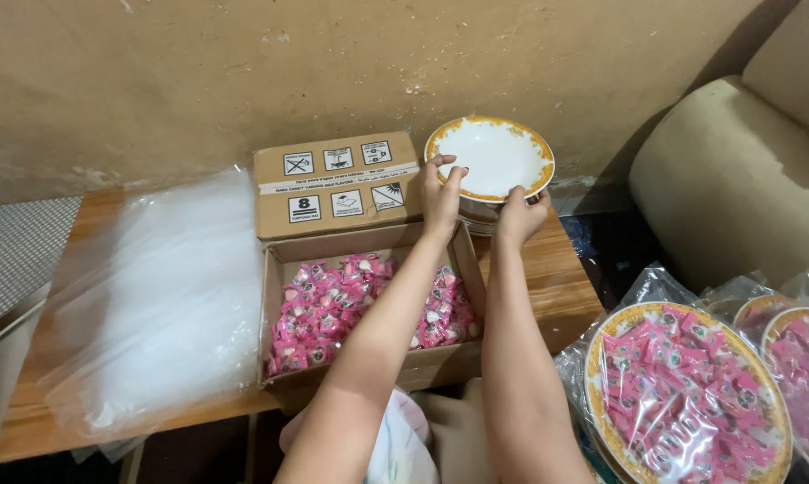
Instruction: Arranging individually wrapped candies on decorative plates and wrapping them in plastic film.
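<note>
Box (pixel 368 309) open on top, candy (pixel 333 305) reachable from above; raised flap (pixel 337 184) blocks far side. Wall (pixel 243 72) close behind plate (pixel 489 157). Plastic sheets (pixel 162 296) cover worktop (pixel 548 287) left; bare strip right. Wrapped plates (pixel 682 394) crowd lower right.

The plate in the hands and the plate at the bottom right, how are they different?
The held plate is bare white inside; the wrapped plate is heaped with pink candies. The held plate is uncovered and tilted in both hands, while the wrapped plate lies in clear plastic. Both are round with a yellow patterned rim.
</note>
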